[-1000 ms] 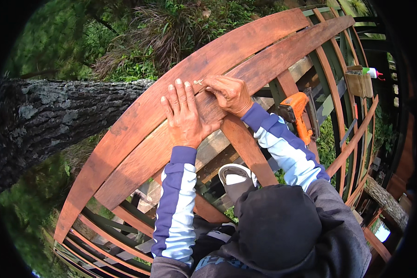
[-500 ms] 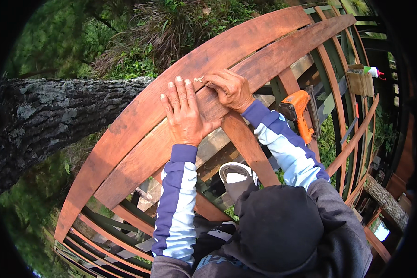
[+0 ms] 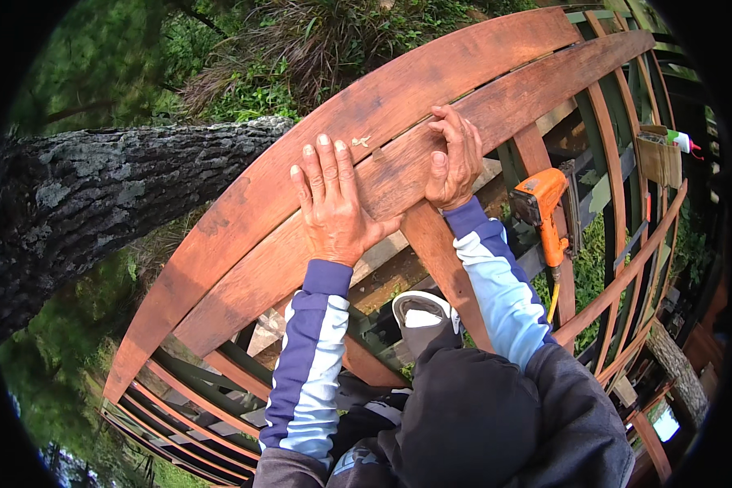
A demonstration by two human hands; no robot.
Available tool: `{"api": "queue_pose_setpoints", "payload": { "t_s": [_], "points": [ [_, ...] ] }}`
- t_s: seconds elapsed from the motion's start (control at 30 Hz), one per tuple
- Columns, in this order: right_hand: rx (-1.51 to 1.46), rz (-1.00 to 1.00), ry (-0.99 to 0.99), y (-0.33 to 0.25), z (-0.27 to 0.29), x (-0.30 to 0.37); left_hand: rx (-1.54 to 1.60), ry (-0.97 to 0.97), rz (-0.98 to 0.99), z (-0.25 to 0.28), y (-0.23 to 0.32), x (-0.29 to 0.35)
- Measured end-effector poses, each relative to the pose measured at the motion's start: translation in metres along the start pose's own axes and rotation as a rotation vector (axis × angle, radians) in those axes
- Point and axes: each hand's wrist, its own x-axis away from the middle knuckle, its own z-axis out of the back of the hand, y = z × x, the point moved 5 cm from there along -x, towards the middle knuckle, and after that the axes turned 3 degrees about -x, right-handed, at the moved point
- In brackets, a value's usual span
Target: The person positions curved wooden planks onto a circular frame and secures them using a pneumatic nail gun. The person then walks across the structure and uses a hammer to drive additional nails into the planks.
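Two long reddish-brown wooden planks, the outer plank point(image 3: 431, 69) and the inner plank point(image 3: 545, 89), lie side by side with a narrow gap between them. My left hand point(image 3: 333, 203) rests flat across them, fingers stretched out and the thumb on the inner plank. Over the inner plank, my right hand point(image 3: 457, 159) has its fingers loosely bent and its thumb apart, with nothing visible in it. Between the hands, a few pale scraps point(image 3: 360, 141) lie on the outer plank, near a small brown piece point(image 3: 377, 153) in the gap.
An orange nail gun point(image 3: 542, 199) with a yellow hose rests on the slats at right. Beyond it are a cardboard box point(image 3: 659, 159) and a white bottle point(image 3: 681, 142). A thick tree trunk point(image 3: 130, 203) borders the left side. Wooden slats point(image 3: 618, 122) show openings between them.
My right hand has moved away from the pale scraps to the right along the inner plank, its fingers loosening. My left hand stays flat on the planks. The view has shifted slightly.
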Motion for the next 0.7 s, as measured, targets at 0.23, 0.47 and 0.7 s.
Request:
{"api": "queue_pose_setpoints", "payload": {
  "t_s": [0.23,0.47,0.7],
  "points": [
    [-0.031,0.05,-0.041,-0.017,0.01,-0.012,0.023,0.029,-0.017,0.003,0.002,0.0],
    [-0.292,0.09,-0.423,-0.046,-0.022,-0.034,0.035,0.015,0.002,0.005,-0.001,0.001],
    [-0.334,0.075,-0.355,-0.033,-0.028,-0.032,0.007,-0.015,0.005,0.004,-0.001,0.001]
  ]
}}
